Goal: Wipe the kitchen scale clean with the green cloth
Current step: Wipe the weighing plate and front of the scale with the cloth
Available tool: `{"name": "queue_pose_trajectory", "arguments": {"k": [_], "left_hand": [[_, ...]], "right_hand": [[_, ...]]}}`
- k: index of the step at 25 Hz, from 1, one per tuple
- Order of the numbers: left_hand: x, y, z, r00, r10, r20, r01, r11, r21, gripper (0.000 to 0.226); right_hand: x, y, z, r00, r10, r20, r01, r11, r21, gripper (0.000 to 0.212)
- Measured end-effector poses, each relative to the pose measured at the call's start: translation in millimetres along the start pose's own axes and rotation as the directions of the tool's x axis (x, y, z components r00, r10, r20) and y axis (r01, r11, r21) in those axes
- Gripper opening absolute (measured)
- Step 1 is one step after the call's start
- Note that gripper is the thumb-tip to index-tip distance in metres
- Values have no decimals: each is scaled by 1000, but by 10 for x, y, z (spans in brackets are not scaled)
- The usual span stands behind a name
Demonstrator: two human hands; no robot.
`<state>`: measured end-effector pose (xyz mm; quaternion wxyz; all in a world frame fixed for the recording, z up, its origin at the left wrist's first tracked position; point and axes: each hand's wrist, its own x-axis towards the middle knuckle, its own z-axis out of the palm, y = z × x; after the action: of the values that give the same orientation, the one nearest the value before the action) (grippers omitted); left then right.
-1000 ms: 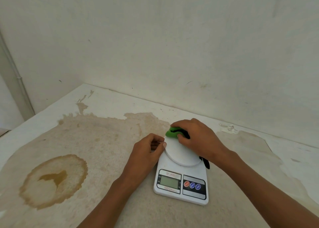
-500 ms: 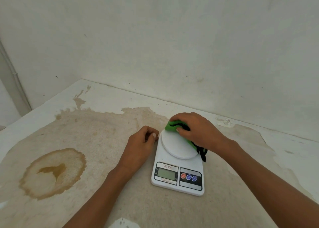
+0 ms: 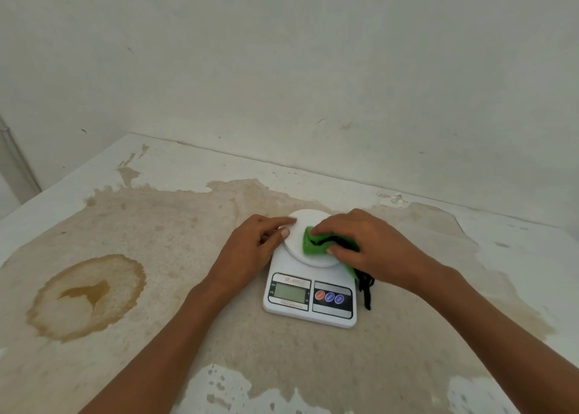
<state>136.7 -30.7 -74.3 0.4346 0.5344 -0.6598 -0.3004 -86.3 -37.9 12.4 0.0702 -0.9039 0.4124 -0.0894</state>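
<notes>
A white kitchen scale (image 3: 310, 301) with a round white weighing plate (image 3: 305, 222), a grey display and three coloured buttons stands on the stained surface. My right hand (image 3: 366, 244) presses a bunched green cloth (image 3: 311, 244) with black trim onto the middle of the plate. A black strip of the cloth hangs down past the scale's right side. My left hand (image 3: 250, 250) rests against the plate's left rim, thumb and fingertip touching it. The plate's right part is hidden under my right hand.
The surface (image 3: 188, 335) is white with a wide tan stain and a dark brown ring stain (image 3: 87, 294) at the left. White walls (image 3: 313, 84) meet in a corner behind the scale. A pale pipe (image 3: 15, 160) runs down the left edge.
My right hand has slid the cloth from the plate's far edge toward its middle. My left hand has shifted from beside the scale to touching the plate's left rim.
</notes>
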Motion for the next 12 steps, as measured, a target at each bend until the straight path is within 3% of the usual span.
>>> {"name": "queue_pose_trajectory", "arguments": {"k": [2,8,12], "left_hand": [[-4,12,-9,999,-4,33,4,1000,-7,31],[-2,27,-128,979,28,200,-39,998,51,48],[-16,57,-105,989,20,149,-22,1000,13,45]], "right_hand": [[-139,-36,30,999,-47,28,46,999,17,33],[-470,-59,80,985,138,-100,-141,990,-27,33],[-652,-167,123,971,222,-92,-225,974,-24,28]]}}
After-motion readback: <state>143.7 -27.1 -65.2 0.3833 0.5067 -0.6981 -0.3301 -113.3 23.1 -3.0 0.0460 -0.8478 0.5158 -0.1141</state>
